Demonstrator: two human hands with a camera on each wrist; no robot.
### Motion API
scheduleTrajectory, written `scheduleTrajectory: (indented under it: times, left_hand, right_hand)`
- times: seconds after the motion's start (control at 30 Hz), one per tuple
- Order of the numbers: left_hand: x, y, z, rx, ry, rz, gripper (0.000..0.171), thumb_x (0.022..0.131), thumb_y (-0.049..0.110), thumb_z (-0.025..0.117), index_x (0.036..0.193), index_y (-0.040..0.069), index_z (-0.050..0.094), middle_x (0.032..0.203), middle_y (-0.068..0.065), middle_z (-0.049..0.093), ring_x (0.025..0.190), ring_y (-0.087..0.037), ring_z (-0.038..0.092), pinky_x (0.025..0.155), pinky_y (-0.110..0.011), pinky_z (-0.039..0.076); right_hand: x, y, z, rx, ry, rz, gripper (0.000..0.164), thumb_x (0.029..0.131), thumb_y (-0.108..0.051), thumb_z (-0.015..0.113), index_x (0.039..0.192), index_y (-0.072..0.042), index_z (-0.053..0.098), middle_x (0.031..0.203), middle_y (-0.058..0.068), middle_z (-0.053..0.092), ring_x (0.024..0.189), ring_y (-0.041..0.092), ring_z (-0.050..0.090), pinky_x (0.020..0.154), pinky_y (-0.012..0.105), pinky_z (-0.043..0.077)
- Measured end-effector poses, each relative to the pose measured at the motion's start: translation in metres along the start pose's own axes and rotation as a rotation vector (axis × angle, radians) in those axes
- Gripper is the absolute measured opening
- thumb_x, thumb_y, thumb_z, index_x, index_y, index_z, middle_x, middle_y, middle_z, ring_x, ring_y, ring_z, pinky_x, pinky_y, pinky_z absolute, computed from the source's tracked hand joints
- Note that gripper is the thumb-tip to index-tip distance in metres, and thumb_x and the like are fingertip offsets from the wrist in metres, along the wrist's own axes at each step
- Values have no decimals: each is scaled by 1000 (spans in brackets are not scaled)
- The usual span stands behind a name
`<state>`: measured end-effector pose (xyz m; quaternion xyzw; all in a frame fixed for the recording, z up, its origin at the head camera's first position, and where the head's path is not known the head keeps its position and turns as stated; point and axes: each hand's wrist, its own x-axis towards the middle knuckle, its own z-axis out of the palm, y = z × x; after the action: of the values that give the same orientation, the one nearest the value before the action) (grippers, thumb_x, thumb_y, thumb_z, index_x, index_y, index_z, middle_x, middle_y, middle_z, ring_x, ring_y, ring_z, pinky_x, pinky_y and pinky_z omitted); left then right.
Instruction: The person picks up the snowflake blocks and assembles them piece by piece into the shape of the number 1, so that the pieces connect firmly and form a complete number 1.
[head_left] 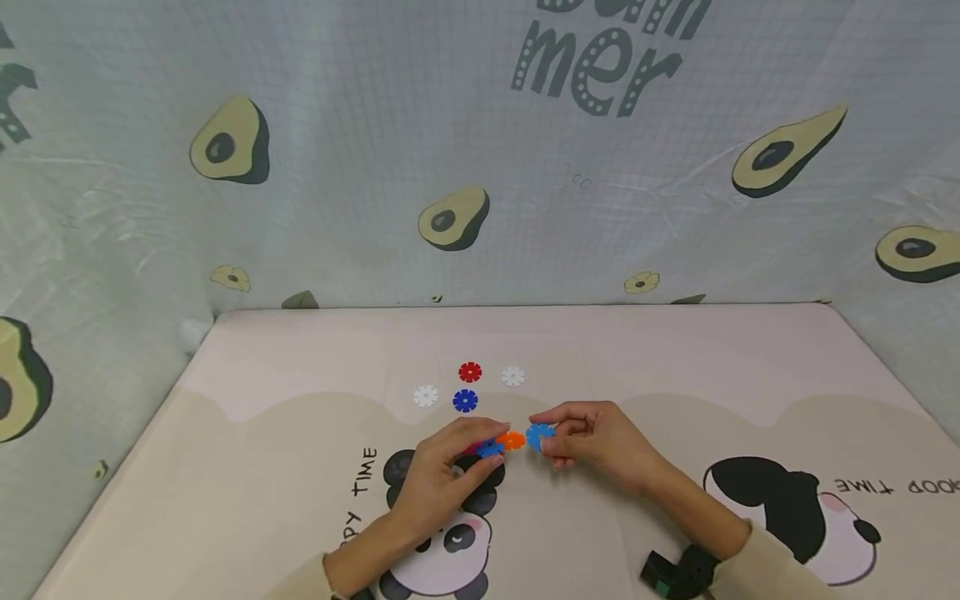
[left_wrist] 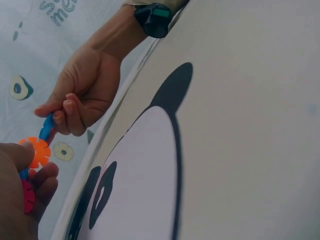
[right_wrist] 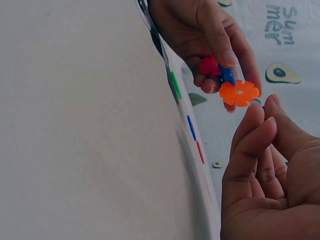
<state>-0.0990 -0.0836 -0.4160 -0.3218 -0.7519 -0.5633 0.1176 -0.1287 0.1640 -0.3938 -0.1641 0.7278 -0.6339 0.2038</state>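
Observation:
My left hand [head_left: 448, 468] pinches a small chain of notched plastic discs between thumb and fingers. In it are a pink disc [right_wrist: 210, 65], a blue disc [head_left: 491, 448] and an orange disc [head_left: 512, 440], the orange one at the end towards the right. My right hand [head_left: 592, 437] pinches a light blue notched disc [head_left: 537, 435] by its edge. In the head view this disc stands just right of the orange one. The left wrist view shows it edge-on at the orange disc's rim; whether their slots are engaged I cannot tell.
Beyond the hands lie loose discs: a red disc [head_left: 470, 372], a dark blue disc [head_left: 465, 401], a white disc [head_left: 426, 396] and another white disc [head_left: 513, 377]. They rest on a beige panda-print tablecloth [head_left: 262, 467]. An avocado-print curtain [head_left: 337, 208] rises behind the table.

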Motion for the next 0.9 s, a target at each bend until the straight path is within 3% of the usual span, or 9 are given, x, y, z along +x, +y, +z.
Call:
scheduleTrajectory:
  times: [0.43,0.7,0.9]
  left_hand:
    - [1,-1,1,-52,-28,29,32,87,4,69,118,2,65,115,-5,65,105,-20,61,86,-31,51]
    - [1,1,1,-58,-31,24,31,84,1,71,115,0,68,112,-6,66,104,-19,63,85,-28,51]
    - [0,0,2,-60,-19,91,33,78,-8,71,111,-5,68,109,-14,65,100,-24,64,82,-27,52]
  right_hand:
    - [-1,1,5,10,-20,-1,37,84,-18,75,116,-2,66,75,14,66,63,24,64,61,31,54]
    - [-2,1,6,27,-24,-17,37,84,-15,75,115,3,65,75,12,67,63,20,64,59,29,53]
    - [-4,1,7,50,-38,-38,38,85,-11,73,116,8,63,76,13,67,63,20,65,59,30,54]
